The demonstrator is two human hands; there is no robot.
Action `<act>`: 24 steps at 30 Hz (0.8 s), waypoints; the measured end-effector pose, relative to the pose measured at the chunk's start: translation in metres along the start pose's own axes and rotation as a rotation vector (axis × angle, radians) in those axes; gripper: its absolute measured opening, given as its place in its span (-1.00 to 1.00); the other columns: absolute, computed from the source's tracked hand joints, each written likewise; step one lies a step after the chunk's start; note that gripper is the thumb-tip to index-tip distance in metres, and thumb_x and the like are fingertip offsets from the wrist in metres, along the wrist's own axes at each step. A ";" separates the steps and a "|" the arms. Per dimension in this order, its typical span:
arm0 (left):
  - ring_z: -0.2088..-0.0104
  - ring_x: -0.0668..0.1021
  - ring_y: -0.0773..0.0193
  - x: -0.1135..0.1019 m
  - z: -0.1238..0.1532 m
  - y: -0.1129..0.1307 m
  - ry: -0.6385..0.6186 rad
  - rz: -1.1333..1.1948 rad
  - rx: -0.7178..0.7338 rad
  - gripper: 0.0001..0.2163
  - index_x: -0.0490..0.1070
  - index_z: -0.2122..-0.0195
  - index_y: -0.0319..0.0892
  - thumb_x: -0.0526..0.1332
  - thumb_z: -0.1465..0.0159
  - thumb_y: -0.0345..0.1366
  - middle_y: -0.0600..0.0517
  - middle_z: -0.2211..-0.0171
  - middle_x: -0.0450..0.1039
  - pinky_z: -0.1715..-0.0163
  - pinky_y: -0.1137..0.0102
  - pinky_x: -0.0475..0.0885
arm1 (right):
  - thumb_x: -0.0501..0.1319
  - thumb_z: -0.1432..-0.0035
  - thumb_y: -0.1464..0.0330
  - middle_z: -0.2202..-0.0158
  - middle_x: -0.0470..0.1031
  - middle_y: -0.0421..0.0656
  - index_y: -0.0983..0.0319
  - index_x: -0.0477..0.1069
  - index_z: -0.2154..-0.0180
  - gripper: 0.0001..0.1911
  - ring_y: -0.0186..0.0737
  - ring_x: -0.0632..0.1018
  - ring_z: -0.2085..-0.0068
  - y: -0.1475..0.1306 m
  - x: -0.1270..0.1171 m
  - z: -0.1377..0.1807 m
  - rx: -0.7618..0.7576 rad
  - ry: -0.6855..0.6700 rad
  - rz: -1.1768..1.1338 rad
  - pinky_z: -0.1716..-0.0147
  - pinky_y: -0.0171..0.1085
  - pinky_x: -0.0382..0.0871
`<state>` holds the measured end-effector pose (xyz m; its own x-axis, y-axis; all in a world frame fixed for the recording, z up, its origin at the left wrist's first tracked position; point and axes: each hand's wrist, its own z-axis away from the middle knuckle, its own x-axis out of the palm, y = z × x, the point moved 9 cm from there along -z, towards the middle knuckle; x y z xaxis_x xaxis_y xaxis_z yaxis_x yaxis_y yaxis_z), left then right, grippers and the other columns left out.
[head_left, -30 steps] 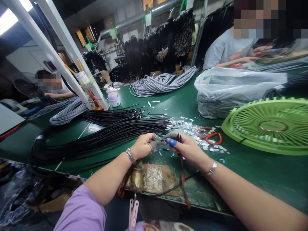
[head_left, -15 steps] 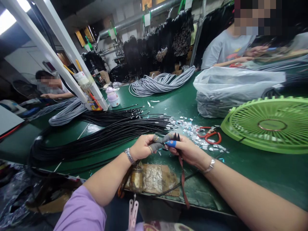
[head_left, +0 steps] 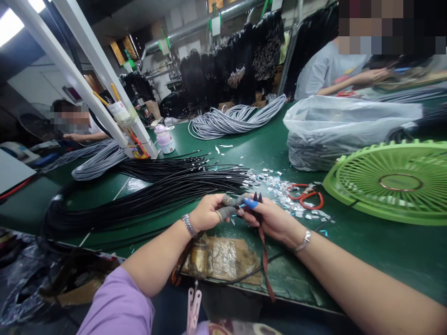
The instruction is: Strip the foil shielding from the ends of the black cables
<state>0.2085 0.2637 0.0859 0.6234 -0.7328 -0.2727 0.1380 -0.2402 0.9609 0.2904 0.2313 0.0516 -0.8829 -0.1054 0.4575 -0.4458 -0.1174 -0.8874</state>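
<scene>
My left hand (head_left: 211, 213), with grey covers on its fingertips, is closed in a pinch at the end of a thin cable, mostly hidden by the fingers. Fine wires (head_left: 240, 208), one of them light blue, show between the two hands. My right hand (head_left: 274, 216) has a blue cover on its thumb and meets the left at the wires. Two black pointed tips (head_left: 257, 197) of a tool rise from its curled fingers; the tool's body is hidden. A brown strap (head_left: 265, 265) hangs below this hand. Just beyond both hands lie the ends of a bundle of black cables (head_left: 150, 197).
White and blue scraps (head_left: 275, 188) surround red-handled scissors (head_left: 307, 197). To the right are a green fan (head_left: 398, 184) and a plastic bag (head_left: 349, 116). Grey cable coils (head_left: 237, 121) lie farther back. Taped cardboard (head_left: 223, 258) is below my hands. Two people sit across the table.
My hands keep nearly the same place and grip; the right thumb has shifted slightly. The view has moved a little. The person at the far right has changed arm position.
</scene>
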 end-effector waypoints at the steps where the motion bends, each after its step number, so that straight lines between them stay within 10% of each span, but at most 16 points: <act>1: 0.60 0.39 0.45 0.000 0.000 -0.001 -0.002 -0.001 -0.011 -0.61 0.43 0.39 -0.27 0.30 -0.05 0.03 0.05 0.52 0.43 0.62 0.55 0.27 | 0.41 0.17 0.10 0.61 0.34 -0.27 0.25 0.36 0.49 -0.61 -0.49 0.14 0.67 0.002 0.001 0.000 0.016 0.000 -0.025 0.72 -0.41 -0.08; 24: 0.75 0.25 0.50 -0.002 0.000 -0.016 -0.005 -0.070 -0.140 -0.62 0.36 0.36 -0.27 0.22 -0.09 0.02 0.14 0.67 0.30 0.76 0.56 0.12 | 0.42 0.20 0.08 0.66 0.26 -0.29 0.26 0.41 0.49 -0.59 -0.49 0.15 0.66 0.003 -0.004 -0.002 0.014 0.026 -0.006 0.71 -0.41 -0.13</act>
<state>0.2052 0.2693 0.0716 0.6049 -0.7206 -0.3390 0.2872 -0.1997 0.9368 0.2917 0.2336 0.0468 -0.8841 -0.0789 0.4607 -0.4488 -0.1320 -0.8838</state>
